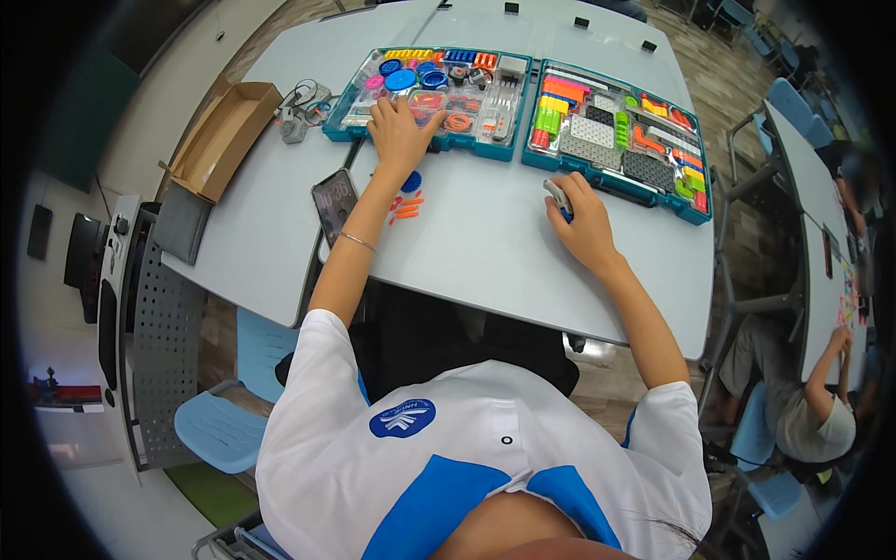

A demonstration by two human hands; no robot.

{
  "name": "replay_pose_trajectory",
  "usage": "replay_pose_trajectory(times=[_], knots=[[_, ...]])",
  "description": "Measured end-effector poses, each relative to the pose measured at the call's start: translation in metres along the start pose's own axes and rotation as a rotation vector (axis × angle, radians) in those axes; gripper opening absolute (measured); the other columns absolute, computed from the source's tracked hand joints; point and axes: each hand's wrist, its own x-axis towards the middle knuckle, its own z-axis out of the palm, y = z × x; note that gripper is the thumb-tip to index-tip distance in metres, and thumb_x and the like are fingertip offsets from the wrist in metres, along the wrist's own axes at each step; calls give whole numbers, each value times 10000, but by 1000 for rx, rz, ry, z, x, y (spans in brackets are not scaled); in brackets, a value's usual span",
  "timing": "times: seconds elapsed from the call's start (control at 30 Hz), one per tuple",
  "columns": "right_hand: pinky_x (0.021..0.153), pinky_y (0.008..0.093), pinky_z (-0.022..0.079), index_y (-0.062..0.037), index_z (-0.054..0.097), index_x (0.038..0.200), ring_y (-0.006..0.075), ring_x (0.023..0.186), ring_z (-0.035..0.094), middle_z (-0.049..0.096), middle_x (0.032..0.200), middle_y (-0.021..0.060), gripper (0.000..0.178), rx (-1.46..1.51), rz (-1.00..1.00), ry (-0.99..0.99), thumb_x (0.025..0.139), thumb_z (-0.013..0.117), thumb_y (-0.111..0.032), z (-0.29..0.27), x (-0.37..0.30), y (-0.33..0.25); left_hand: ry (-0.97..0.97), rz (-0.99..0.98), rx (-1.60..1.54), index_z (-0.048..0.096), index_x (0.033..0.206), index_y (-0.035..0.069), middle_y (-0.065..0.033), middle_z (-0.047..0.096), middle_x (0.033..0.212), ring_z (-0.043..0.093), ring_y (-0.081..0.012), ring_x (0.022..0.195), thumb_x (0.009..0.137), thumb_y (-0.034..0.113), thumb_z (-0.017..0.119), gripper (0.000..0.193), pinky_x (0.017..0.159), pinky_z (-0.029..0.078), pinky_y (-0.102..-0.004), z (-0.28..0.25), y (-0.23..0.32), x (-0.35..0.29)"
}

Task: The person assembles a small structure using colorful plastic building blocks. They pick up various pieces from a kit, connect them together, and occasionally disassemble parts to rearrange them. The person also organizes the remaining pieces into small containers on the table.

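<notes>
My left hand [399, 138] reaches over the near edge of the left teal parts case [485, 147]. Its thumb stands apart from its fingers, beside a clear small box [428, 101] with pinkish pieces. I see nothing held in it. Blue wheels [401, 80] and orange rings [458, 122] lie in the same case. On the right, my right hand [584, 222] is closed around a small grey and blue part [559, 198], mostly covered by the fingers. A blue gear [412, 182] and several orange pegs [407, 207] lie on the white table, by my left forearm.
A second teal case [616, 177] of colourful beams and plates sits at the right. The phone [334, 205] lies left of my forearm. Farther left are grey cabled devices [293, 126] and an open cardboard box [224, 140]. Another person [805, 392] sits at a table on the right.
</notes>
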Motion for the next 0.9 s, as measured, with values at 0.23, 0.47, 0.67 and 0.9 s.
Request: replay_pose_trajectory(times=[0.23,0.47,0.67,0.9], knots=[[680,391,483,-43,599,1063,341,773,596,566,928,132,208,-2,-60,7,873,661,-101,2,-5,3,-230,32,-147,370,1492,-2,-190,322,1581,275,-300,1476,938,723,360,912,1190,98,-567,11,7,-17],[672,395,477,-43,614,1053,347,783,599,577,916,138,205,-59,-52,-55,877,674,-131,5,-9,-8,51,-14,-298,394,1492,41,-213,361,1548,294,-323,1465,958,557,525,755,1192,93,-554,-56,25,-60],[758,423,434,-35,623,1070,306,861,566,553,936,125,267,-151,-158,-141,846,697,-161,16,-6,-11,173,-288,-110,452,1399,1,-230,403,1435,317,-413,1378,859,270,718,659,1126,238,-547,-116,7,-166],[901,446,394,-64,621,1093,277,1007,551,578,1032,101,312,-443,-442,-77,850,719,-233,32,10,-14,61,-492,-148,226,1516,-12,-259,311,1484,274,-414,1394,814,359,770,962,1128,246,-561,-116,-17,-189]])
